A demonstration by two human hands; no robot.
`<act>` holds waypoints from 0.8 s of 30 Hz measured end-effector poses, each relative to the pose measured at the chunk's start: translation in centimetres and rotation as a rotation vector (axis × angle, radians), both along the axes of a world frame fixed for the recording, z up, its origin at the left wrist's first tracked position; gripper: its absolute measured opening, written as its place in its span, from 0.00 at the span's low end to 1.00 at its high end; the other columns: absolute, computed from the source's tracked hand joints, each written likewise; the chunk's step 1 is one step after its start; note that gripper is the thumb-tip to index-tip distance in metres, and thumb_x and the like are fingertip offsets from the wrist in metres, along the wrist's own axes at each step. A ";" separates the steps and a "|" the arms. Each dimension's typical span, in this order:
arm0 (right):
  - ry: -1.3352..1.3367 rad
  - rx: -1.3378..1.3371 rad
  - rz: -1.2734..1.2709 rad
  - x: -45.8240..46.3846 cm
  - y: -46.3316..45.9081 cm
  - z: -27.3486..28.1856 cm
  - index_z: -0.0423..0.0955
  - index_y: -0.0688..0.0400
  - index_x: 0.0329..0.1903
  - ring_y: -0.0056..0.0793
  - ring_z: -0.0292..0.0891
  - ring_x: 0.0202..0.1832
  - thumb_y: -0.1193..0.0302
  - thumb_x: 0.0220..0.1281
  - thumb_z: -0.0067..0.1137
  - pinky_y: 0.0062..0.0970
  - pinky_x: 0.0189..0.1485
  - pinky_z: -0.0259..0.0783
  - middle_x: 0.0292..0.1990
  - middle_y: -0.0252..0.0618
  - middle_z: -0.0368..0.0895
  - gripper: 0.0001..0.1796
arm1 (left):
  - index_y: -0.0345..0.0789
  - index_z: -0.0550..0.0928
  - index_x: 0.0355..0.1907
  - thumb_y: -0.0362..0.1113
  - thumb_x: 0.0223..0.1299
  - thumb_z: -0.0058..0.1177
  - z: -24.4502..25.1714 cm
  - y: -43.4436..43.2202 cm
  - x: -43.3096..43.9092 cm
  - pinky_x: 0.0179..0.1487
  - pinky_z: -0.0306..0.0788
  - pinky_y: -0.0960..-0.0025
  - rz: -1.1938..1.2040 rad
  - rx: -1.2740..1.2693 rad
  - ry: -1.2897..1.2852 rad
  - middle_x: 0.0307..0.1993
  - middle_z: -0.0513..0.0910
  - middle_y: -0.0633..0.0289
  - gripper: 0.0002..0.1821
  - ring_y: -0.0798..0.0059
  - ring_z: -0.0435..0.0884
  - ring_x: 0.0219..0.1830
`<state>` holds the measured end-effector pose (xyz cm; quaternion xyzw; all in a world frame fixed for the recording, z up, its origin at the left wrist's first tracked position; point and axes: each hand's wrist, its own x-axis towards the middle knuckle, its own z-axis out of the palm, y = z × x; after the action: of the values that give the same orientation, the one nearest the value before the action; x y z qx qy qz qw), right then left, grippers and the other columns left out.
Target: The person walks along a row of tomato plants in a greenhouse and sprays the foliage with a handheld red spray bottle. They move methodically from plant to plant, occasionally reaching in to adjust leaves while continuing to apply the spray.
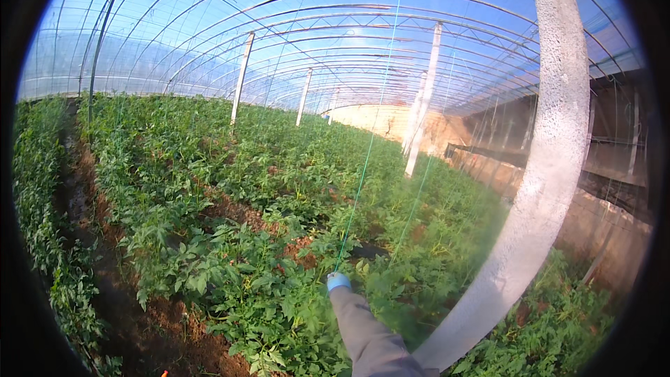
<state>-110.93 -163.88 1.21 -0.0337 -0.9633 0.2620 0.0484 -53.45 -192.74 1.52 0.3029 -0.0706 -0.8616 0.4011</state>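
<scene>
My right hand (338, 281), in a light blue glove and a grey sleeve (366, 327), reaches forward low in the middle of the view. A taut green twine (367, 159) runs from the greenhouse roof down to this hand, which appears to grip its lower end. The fingers are small and partly hidden. Leafy green plants that look like tomato plants (282, 298) stand around the hand. To its right hangs a second green twine (420, 196). My left hand is out of view.
A thick whitish concrete post (547, 167) rises close on my right, beside my forearm. A bare soil path (152, 330) runs at the lower left. An orange tip (165, 373) shows at the bottom edge. Farther off stand white posts (242, 78) under curved roof ribs, with a low wall (602, 225) at right.
</scene>
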 end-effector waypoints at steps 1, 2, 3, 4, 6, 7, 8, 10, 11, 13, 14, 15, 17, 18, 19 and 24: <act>-0.011 -0.019 -0.001 1.3 -0.5 1.2 0.72 0.58 0.42 0.46 0.70 0.45 0.54 0.53 0.45 0.38 0.48 0.65 0.42 0.50 0.74 0.22 | 0.38 0.74 0.40 0.44 0.54 0.50 -0.1 0.0 0.2 0.36 0.70 0.82 0.020 0.006 -0.004 0.39 0.77 0.67 0.15 0.83 0.75 0.37; -0.026 -0.033 -0.019 2.8 0.2 1.9 0.72 0.58 0.42 0.46 0.70 0.45 0.54 0.53 0.46 0.38 0.48 0.65 0.43 0.50 0.74 0.22 | 0.38 0.75 0.40 0.45 0.53 0.51 -0.3 -0.1 0.3 0.35 0.70 0.82 0.022 0.015 -0.005 0.39 0.77 0.67 0.15 0.83 0.75 0.36; -0.055 -0.217 -0.085 -0.1 1.8 -1.0 0.71 0.57 0.44 0.46 0.70 0.45 0.53 0.52 0.48 0.37 0.48 0.65 0.44 0.48 0.74 0.23 | 0.39 0.75 0.39 0.45 0.53 0.51 -0.6 -0.2 0.2 0.35 0.70 0.82 0.027 0.025 0.001 0.38 0.77 0.68 0.15 0.83 0.75 0.36; 0.017 -0.293 -0.136 -1.5 2.9 -3.0 0.70 0.57 0.46 0.45 0.71 0.45 0.52 0.51 0.50 0.37 0.47 0.66 0.42 0.48 0.75 0.25 | 0.39 0.75 0.39 0.45 0.53 0.51 -0.9 -0.2 0.3 0.34 0.71 0.82 0.031 0.032 0.001 0.38 0.77 0.68 0.15 0.83 0.75 0.35; -0.055 -0.302 -0.056 2.0 0.7 0.1 0.68 0.61 0.48 0.39 0.76 0.35 0.55 0.51 0.54 0.31 0.39 0.69 0.37 0.47 0.77 0.27 | 0.40 0.75 0.39 0.46 0.52 0.52 -1.9 -0.6 1.6 0.33 0.71 0.82 0.124 0.043 0.002 0.37 0.77 0.69 0.15 0.83 0.76 0.34; -0.025 -0.533 -0.023 4.0 -0.3 1.9 0.64 0.63 0.50 0.24 0.74 0.20 0.67 0.51 0.58 0.23 0.21 0.67 0.26 0.41 0.76 0.24 | 0.40 0.75 0.39 0.46 0.51 0.53 -2.5 -0.7 2.0 0.32 0.71 0.82 0.155 0.053 -0.004 0.37 0.78 0.70 0.15 0.83 0.76 0.33; 0.043 -0.858 0.009 2.1 1.9 -0.1 0.65 0.63 0.47 0.25 0.71 0.19 0.72 0.49 0.59 0.21 0.19 0.65 0.25 0.37 0.74 0.21 | 0.40 0.76 0.38 0.47 0.51 0.53 -3.1 -0.7 1.8 0.32 0.72 0.82 0.144 0.081 0.011 0.36 0.78 0.70 0.15 0.83 0.76 0.33; 0.382 -0.623 0.029 -3.6 8.0 -5.3 0.63 0.65 0.51 0.26 0.73 0.28 0.74 0.47 0.61 0.22 0.28 0.68 0.31 0.40 0.74 0.27 | 0.41 0.76 0.39 0.47 0.49 0.55 -4.5 -1.0 2.0 0.33 0.72 0.81 0.004 0.110 0.026 0.36 0.78 0.72 0.16 0.82 0.76 0.33; 0.205 -0.452 0.033 -1.2 4.3 -3.9 0.58 0.64 0.56 0.38 0.67 0.50 0.62 0.46 0.62 0.29 0.53 0.59 0.50 0.52 0.69 0.36 | 0.41 0.75 0.40 0.47 0.50 0.55 -2.6 -0.7 2.2 0.33 0.72 0.79 0.134 0.179 0.004 0.36 0.77 0.71 0.17 0.81 0.76 0.33; 0.203 -0.483 0.032 3.8 1.5 -0.2 0.58 0.63 0.56 0.35 0.69 0.46 0.65 0.47 0.60 0.28 0.50 0.62 0.48 0.50 0.70 0.34 | 0.41 0.75 0.40 0.47 0.51 0.53 -2.7 -0.8 3.8 0.32 0.73 0.78 0.115 0.132 0.006 0.37 0.77 0.70 0.16 0.81 0.77 0.32; 0.208 -0.619 0.044 4.9 1.4 0.0 0.57 0.63 0.56 0.33 0.69 0.45 0.68 0.49 0.58 0.27 0.48 0.63 0.46 0.48 0.71 0.32 | 0.40 0.74 0.41 0.46 0.51 0.54 -2.2 -0.6 4.1 0.32 0.73 0.78 0.137 0.152 0.006 0.37 0.77 0.69 0.17 0.81 0.77 0.32; 0.262 -0.735 0.061 4.5 1.8 -1.0 0.57 0.63 0.56 0.31 0.69 0.43 0.71 0.51 0.56 0.25 0.47 0.64 0.44 0.47 0.72 0.29 | 0.40 0.74 0.42 0.46 0.51 0.54 -2.9 -0.9 5.1 0.32 0.73 0.77 0.129 0.149 -0.006 0.38 0.76 0.69 0.17 0.81 0.77 0.31; 0.328 -0.817 0.060 7.4 0.1 -1.4 0.57 0.63 0.55 0.27 0.69 0.40 0.77 0.52 0.53 0.24 0.44 0.65 0.41 0.43 0.73 0.26 | 0.40 0.73 0.43 0.46 0.52 0.54 -1.4 -0.5 5.7 0.31 0.73 0.77 0.171 0.118 0.014 0.38 0.76 0.68 0.18 0.81 0.76 0.31; 0.355 -0.803 0.060 8.3 -0.5 -2.6 0.57 0.62 0.56 0.22 0.67 0.40 0.78 0.53 0.52 0.20 0.44 0.64 0.40 0.39 0.72 0.26 | 0.40 0.73 0.43 0.45 0.52 0.54 -1.4 -0.4 6.6 0.31 0.72 0.78 0.190 0.097 -0.014 0.38 0.76 0.68 0.18 0.81 0.76 0.31; 0.327 -0.786 0.096 9.0 -0.9 -4.6 0.59 0.62 0.54 0.23 0.67 0.39 0.78 0.53 0.52 0.21 0.44 0.64 0.40 0.38 0.71 0.24 | 0.40 0.73 0.43 0.45 0.52 0.53 -1.4 -0.3 7.5 0.31 0.72 0.78 0.205 0.074 -0.040 0.38 0.77 0.68 0.17 0.82 0.76 0.31; 0.097 -0.930 0.287 14.6 -5.0 -10.3 0.65 0.62 0.48 0.22 0.65 0.39 0.83 0.53 0.47 0.20 0.45 0.64 0.38 0.34 0.69 0.17 | 0.42 0.74 0.44 0.45 0.54 0.51 -1.7 -0.1 10.7 0.27 0.69 0.82 0.346 0.035 -0.150 0.35 0.78 0.69 0.16 0.83 0.76 0.30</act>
<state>-96.29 -168.85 -9.08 0.0935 -0.7357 0.6699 0.0364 -42.71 -192.82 -0.17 0.3808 -0.0322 -0.7559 0.5316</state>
